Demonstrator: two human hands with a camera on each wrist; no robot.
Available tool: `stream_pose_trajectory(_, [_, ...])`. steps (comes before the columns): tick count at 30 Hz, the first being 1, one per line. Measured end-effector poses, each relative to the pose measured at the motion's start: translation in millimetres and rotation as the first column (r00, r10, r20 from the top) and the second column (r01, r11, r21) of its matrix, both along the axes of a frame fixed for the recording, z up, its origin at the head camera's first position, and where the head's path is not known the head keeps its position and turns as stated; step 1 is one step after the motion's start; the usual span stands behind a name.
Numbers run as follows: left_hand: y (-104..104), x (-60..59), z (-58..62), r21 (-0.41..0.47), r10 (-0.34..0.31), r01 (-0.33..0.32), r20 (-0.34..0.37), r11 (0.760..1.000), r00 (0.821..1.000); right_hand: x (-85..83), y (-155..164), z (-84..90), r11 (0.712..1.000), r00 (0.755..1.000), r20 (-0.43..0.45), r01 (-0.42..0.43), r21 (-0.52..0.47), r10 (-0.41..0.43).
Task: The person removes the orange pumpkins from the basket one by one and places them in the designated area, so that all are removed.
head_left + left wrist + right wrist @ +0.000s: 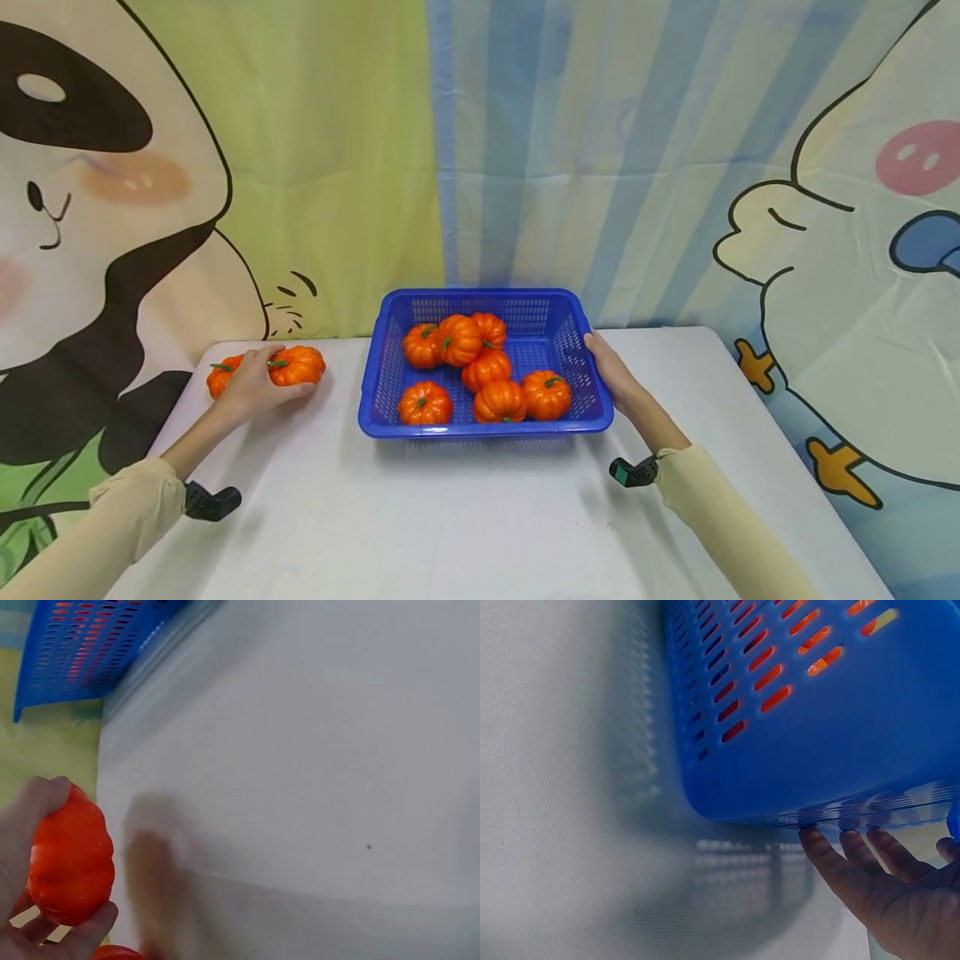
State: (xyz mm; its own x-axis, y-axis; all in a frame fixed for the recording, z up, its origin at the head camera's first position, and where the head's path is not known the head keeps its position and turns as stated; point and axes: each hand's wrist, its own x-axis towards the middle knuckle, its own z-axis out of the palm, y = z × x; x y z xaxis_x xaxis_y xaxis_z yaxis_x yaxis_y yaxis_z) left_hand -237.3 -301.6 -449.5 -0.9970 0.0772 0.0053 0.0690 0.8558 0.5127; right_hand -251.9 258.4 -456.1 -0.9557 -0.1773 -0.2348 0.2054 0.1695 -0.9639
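Note:
My left hand [257, 388] grips a small orange pumpkin [302, 365] at the table's far left, its thumb and fingers on opposite sides of it in the left wrist view. A shadow falls on the table beside this held pumpkin [73, 859]. Just left of that hand sits a second pumpkin [222, 377], partly covered by it. At centre stands a blue plastic basket [487, 431] with several pumpkins [425, 403] inside. My right hand [613, 372] touches the basket's right side; in the right wrist view its fairly straight fingers [840, 874] meet the outer wall.
A white table [465, 517] carries everything, its back edge along a curtain [525, 167] with a panda and a white cartoon animal printed on it. The basket stands near that back edge. Black devices [213, 502] are worn at both wrists.

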Motion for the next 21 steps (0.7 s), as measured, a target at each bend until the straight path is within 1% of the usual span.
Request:
stream_pose_trajectory(2, [2.0,-1.5,-6.4,-0.024,0.006,-0.005,0.014,1.0,1.0,0.4,0.2,0.5,1.0,1.0,0.004,0.005,-0.002,-0.005])
stream_pose_trajectory(6, [4.6,-3.4,-14.6,-0.042,0.017,-0.017,0.005,0.999,1.0,0.6,0.4,1.3,1.0,1.0,0.005,0.004,0.0,-0.004])
stream_pose_trajectory(9, [5.3,-4.5,-17.3,-0.038,0.024,-0.024,0.0,0.999,1.0,0.6,0.4,1.4,1.0,1.0,0.002,0.003,-0.003,-0.003])
stream_pose_trajectory(15, [6.4,-2.3,-21.9,-0.035,0.029,-0.029,-0.002,0.999,1.0,1.2,-0.1,3.9,1.0,1.0,0.004,-0.005,-0.02,0.006])
stream_pose_trajectory(21, [9.0,-0.9,-25.5,-0.031,0.042,-0.042,-0.004,0.999,0.999,2.0,-0.2,3.2,1.0,1.0,0.003,-0.005,-0.012,0.005])
